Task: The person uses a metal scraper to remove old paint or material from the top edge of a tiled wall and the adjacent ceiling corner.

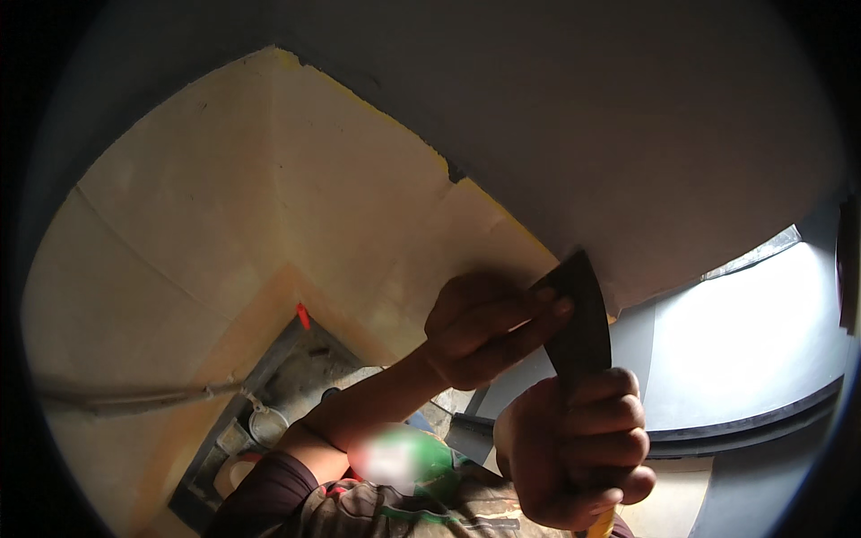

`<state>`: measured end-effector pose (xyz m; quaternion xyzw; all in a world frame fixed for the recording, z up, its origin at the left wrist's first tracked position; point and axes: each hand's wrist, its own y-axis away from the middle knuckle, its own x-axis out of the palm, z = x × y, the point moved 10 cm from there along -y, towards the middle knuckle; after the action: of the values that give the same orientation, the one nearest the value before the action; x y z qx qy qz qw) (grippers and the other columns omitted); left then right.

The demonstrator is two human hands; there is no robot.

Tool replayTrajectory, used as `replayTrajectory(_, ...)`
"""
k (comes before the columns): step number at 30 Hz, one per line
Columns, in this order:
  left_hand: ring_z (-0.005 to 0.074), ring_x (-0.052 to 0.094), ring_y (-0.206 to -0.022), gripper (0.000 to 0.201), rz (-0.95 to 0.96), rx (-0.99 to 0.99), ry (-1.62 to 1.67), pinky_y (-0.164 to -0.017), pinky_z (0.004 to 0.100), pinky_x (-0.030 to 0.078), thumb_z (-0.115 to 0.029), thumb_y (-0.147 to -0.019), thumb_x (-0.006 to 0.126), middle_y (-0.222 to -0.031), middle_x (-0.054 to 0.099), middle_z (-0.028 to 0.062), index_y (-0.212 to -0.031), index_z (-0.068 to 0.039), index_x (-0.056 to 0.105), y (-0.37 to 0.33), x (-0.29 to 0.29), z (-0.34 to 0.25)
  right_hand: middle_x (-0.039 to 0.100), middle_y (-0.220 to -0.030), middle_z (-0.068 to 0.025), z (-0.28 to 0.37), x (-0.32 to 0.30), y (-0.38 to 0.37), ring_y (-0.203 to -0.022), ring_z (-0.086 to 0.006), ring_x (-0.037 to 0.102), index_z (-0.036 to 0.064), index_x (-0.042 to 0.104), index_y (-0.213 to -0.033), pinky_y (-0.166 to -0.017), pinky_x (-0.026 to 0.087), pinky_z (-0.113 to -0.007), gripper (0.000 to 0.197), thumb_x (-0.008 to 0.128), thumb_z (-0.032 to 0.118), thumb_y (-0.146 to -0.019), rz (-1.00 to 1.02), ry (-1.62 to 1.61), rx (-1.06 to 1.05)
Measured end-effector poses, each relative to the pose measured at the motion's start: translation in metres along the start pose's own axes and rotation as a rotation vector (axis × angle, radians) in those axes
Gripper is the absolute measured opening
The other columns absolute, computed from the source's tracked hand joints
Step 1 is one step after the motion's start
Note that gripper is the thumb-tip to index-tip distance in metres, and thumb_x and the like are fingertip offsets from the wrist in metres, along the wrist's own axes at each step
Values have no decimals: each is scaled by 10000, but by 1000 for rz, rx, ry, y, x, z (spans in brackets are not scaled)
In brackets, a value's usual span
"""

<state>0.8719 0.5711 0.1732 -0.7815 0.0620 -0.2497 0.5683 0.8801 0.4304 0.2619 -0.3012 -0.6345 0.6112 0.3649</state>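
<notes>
My right hand (574, 448) is closed in a fist around the handle of a putty knife (583, 327), and the handle's yellow end shows below the fist. The wide dark blade points up to the border between a beige panel (359, 197) and a dark grey surface (574, 117). My left hand (493, 332) reaches across from the left. Two of its fingertips press on the blade's face, and its thumb is hidden. A thin, ragged yellow line runs along the beige panel's edge, with a dark notch partway down.
A red clip-like piece (303, 316) sits at the corner of a dark-framed opening. Below are a round whitish container (266, 423) and a pipe-like bar (143, 397) at left. A bright white panel (744, 332) with a dark curved rim (762, 421) stands at right.
</notes>
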Motion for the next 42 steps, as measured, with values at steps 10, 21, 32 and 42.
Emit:
replayTrajectory(10, 189, 676, -868, 365, -1, 7, -80, -751, 340, 561, -97, -701, 891, -1055, 731, 20, -1062, -72, 837, -12, -9, -2, 529, -674, -11, -11, 30, 9, -578, -169, 540, 121, 463, -814, -565, 466, -317, 307, 535, 290, -1060, 21, 50, -31)
replayTrajectory(21, 202, 717, -863, 291, -40, -37, -221, -757, 346, 574, -84, -744, 859, -983, 744, 28, -1034, -56, 843, -15, -30, 17, 414, -662, -9, -27, 43, 21, -591, -166, 430, 121, 444, -880, -596, 384, -375, 225, 486, 256, -1056, 96, 5, 42)
replayTrajectory(32, 199, 678, -877, 387, -91, 38, -185, -732, 334, 586, -106, -711, 800, -995, 718, 15, -1092, -47, 834, -15, -27, 13, 472, -578, -21, -16, 44, 14, -499, -179, 511, 108, 427, -775, -498, 492, -348, 408, 613, 344, -1051, -5, -14, -43)
replayTrajectory(42, 204, 689, -879, 429, -41, 52, -235, -760, 360, 591, -100, -721, 801, -1047, 737, 28, -1146, -45, 823, -18, -30, 17, 494, -587, -14, -26, 45, 17, -524, -180, 551, 94, 473, -814, -519, 529, -371, 342, 621, 297, -1047, -87, -29, -10)
